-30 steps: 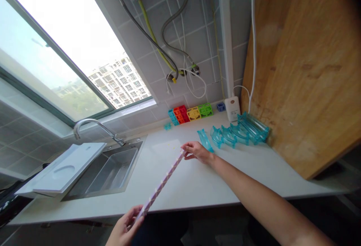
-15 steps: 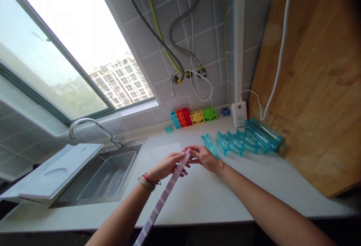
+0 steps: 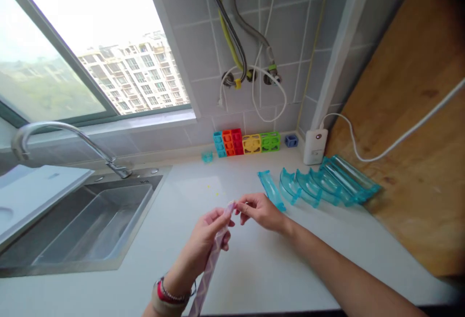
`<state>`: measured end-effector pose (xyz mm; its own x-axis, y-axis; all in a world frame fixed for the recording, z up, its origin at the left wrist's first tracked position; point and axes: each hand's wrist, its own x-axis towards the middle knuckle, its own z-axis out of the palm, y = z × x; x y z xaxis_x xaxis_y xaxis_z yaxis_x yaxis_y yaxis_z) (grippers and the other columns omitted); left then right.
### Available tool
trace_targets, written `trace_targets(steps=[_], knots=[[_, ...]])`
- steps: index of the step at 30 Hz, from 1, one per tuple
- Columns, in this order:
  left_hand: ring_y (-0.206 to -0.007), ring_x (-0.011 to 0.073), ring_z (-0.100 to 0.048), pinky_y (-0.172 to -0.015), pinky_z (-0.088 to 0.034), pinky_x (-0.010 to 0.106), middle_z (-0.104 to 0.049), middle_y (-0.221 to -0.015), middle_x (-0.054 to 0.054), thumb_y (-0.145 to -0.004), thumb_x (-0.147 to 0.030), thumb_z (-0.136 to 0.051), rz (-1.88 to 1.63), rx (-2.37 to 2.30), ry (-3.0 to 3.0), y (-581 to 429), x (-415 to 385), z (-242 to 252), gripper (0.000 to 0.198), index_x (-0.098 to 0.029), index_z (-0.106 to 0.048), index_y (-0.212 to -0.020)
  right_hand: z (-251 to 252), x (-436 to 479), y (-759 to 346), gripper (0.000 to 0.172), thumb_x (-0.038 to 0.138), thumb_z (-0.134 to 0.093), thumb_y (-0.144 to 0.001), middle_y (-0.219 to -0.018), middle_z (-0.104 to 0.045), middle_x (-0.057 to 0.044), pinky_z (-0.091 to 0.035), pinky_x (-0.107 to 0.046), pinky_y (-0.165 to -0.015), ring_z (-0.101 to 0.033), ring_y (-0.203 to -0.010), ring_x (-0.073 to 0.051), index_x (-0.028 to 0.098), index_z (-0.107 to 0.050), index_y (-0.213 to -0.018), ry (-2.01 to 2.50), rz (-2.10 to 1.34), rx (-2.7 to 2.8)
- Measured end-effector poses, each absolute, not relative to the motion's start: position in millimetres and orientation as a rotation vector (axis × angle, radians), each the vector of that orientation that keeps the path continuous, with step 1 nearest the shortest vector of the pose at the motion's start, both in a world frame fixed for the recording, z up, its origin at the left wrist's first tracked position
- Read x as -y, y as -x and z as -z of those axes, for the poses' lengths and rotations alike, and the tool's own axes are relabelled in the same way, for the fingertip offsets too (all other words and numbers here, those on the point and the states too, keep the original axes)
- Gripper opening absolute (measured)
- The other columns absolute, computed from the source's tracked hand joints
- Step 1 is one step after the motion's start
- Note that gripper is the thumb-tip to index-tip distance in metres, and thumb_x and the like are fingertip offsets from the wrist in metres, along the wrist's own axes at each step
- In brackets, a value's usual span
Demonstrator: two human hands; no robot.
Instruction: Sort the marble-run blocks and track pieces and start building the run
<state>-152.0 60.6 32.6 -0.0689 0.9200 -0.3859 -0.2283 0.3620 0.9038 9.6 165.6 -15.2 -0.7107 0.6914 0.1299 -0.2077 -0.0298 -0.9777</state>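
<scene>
Over the white countertop (image 3: 276,264) both my hands hold a long pale purple strip with white zigzag marks (image 3: 209,271). My left hand (image 3: 207,237) is closed round the strip just below its top end. My right hand (image 3: 258,210) pinches the top end with fingertips. The strip hangs down past my left wrist toward the bottom edge of the view. Just right of my right hand lies a short clear teal track piece (image 3: 271,190).
A row of curved teal track pieces (image 3: 327,184) lies to the right, beside a leaning wooden board (image 3: 417,113). Coloured blocks (image 3: 247,143) and a white plug-in device (image 3: 315,146) stand at the tiled wall. A steel sink (image 3: 83,220) with a tap (image 3: 54,133) is at left.
My left hand moved up the strip from its lower end to just below the top, close to my right hand. The view moved closer to the counter and wall.
</scene>
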Motion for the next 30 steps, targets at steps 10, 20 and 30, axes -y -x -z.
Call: trace_targets(steps=[10,20,30], knots=[[-0.041,0.0109,-0.064,-0.041,-0.047,0.021,-0.065,-0.081,-0.001,-0.080,-0.051,-0.078,-1.088,-1.292,-0.897,122.3,-53.1,-23.7,0.042,-0.020,-0.049,-0.085,8.6,-159.5,-17.2,0.056,0.072,-0.055,-0.091,-0.067,-0.067,-0.003,-0.053,-0.027,-0.053,-0.064,-0.057,-0.016,0.018,-0.059,-0.075,0.597,-1.834,1.722],[-0.053,0.0173,-0.073,-0.050,-0.055,0.026,-0.070,-0.091,0.003,-0.083,-0.055,-0.074,-1.094,-1.325,-0.935,127.6,-62.0,-23.8,0.042,-0.019,-0.054,-0.089,6.0,-164.8,-21.2,0.047,0.065,-0.063,-0.090,-0.074,-0.067,-0.002,-0.058,-0.028,-0.055,-0.067,-0.064,-0.016,0.018,-0.061,-0.086,0.525,-1.920,1.654],[-0.057,0.0168,-0.073,-0.053,-0.055,0.024,-0.074,-0.088,0.008,-0.084,-0.055,-0.076,-1.092,-1.275,-0.845,137.5,-61.6,-17.2,0.043,-0.015,-0.062,-0.092,17.4,-166.0,-15.6,0.049,0.065,-0.065,-0.089,-0.068,-0.064,-0.001,-0.053,-0.022,-0.048,-0.060,-0.053,-0.011,0.016,-0.063,-0.087,0.628,-1.962,1.678]])
